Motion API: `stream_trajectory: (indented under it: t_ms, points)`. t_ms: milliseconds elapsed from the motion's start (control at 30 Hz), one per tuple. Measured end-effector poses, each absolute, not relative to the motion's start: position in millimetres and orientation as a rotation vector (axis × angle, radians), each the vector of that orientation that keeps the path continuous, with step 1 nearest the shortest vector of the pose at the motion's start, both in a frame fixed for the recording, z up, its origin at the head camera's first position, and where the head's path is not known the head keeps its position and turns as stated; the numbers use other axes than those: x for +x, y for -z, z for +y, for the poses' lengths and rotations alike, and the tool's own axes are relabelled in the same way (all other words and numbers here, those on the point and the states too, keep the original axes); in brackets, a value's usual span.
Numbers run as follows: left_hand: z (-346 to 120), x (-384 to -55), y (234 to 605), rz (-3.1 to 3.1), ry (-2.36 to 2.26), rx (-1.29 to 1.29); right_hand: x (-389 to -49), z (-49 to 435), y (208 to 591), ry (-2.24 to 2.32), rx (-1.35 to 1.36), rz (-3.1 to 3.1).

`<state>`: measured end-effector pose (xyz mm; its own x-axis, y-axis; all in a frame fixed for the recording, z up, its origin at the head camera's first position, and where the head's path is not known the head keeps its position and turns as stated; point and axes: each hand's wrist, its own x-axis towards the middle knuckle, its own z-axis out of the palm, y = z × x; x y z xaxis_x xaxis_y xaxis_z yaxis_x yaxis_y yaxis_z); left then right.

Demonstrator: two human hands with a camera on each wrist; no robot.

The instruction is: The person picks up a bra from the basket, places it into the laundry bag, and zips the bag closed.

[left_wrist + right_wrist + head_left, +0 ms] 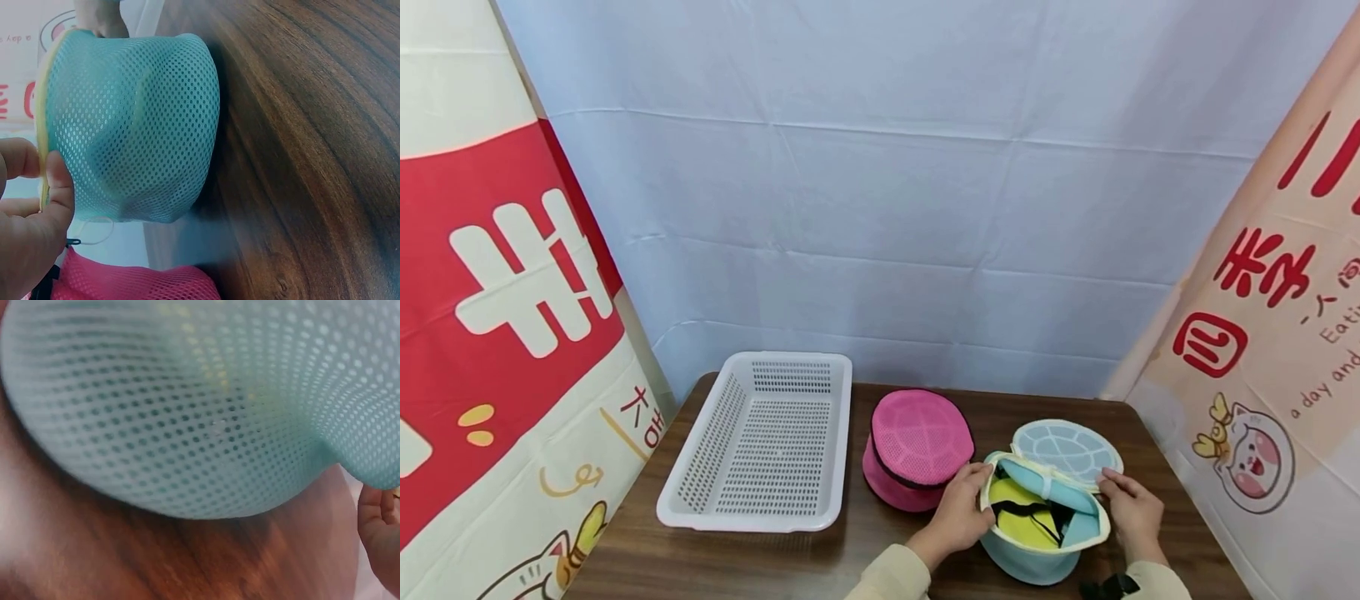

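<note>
A round light-blue mesh laundry bag [1030, 562] stands on the table with its zipped lid [1067, 450] folded back behind it. Inside lie yellow cloth [1022, 510] with black straps and a light-blue piece [1081, 528]. My left hand [958, 510] pinches the pale yellow rim at the bag's left side; in the left wrist view, thumb and fingers [59, 181] grip that edge. My right hand [1133, 510] pinches the edge at the right, where rim and lid meet. Close up, the mesh wall [187, 444] fills most of the right wrist view.
A pink round mesh bag [921, 437] with a black-edged lid stands just left of the blue one. Further left is a white slotted plastic basket [842, 433]. The brown wooden table [625, 542] ends at a hanging pale-blue cloth [880, 208], with printed cloths at both sides.
</note>
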<state>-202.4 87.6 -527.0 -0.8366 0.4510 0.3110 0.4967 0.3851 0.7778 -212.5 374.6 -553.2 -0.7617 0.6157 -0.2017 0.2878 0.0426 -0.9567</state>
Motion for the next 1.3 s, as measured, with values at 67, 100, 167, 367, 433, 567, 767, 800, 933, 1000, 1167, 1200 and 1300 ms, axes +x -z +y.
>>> stream_trajectory:
  t_ms: [67, 100, 167, 367, 433, 567, 767, 800, 933, 1000, 1167, 1200, 1300]
  points:
    - [87.5, -202.2, 526.9, -2.58, 1.484, -0.87, -210.5, 370.3, 550.3, -1.737, -0.906, -2.034]
    - [87.4, -202.2, 527.0, -2.582, 1.49, -0.862, -210.0, 368.6, 549.0, -1.715, -0.896, -2.036]
    - [87.6, -201.9, 526.8, -2.58, 1.5, -0.853, -208.9, 366.7, 546.9, -1.684, -0.882, -2.024]
    - [88.9, -200.1, 526.5, -2.572, 1.507, -0.85, -205.1, 361.3, 539.4, -1.614, -0.825, -1.952]
    - [88.9, -200.1, 526.4, -2.581, 1.517, -0.841, -204.6, 358.2, 535.1, -1.62, -0.807, -1.927]
    - [89.1, -199.6, 526.0, -2.596, 1.53, -0.822, -204.2, 354.2, 527.9, -1.637, -0.79, -1.888]
    - [90.1, -198.7, 526.1, -2.627, 1.496, -0.786, -202.5, 352.8, 520.4, -1.727, -0.782, -1.797]
    - [90.4, -198.6, 526.0, -2.629, 1.494, -0.791, -202.6, 354.4, 521.4, -1.73, -0.791, -1.803]
    - [90.1, -198.6, 526.2, -2.632, 1.485, -0.807, -210.3, 370.2, 538.9, -1.778, -0.847, -1.796]
    - [89.9, -198.6, 526.5, -2.631, 1.486, -0.809, -216.8, 381.4, 555.0, -1.811, -0.86, -1.76]
    - [88.5, -199.4, 527.4, -2.634, 1.478, -0.788, -231.2, 402.4, 590.6, -1.838, -0.833, -1.672]
    - [88.3, -199.7, 527.6, -2.63, 1.473, -0.786, -233.0, 404.7, 594.6, -1.84, -0.824, -1.657]
    - [87.9, -199.7, 528.0, -2.622, 1.455, -0.772, -235.8, 407.8, 598.4, -1.86, -0.831, -1.622]
